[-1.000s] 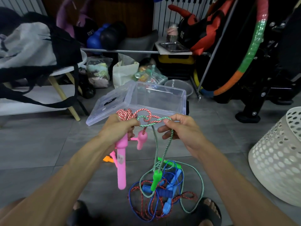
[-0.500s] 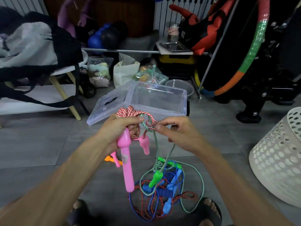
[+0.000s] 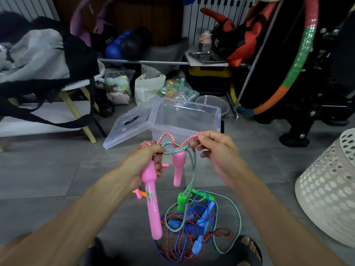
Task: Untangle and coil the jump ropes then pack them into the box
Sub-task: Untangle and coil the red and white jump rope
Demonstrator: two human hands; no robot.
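While both hands grip it, pink-handled rope stretches between them.

Single head-worn wide-angle view, looking forward and down. Both forearms enter from the bottom edge; the hands sit close, at mid-frame. The floor fills the lower half, with clutter along the wall beyond. No second view.
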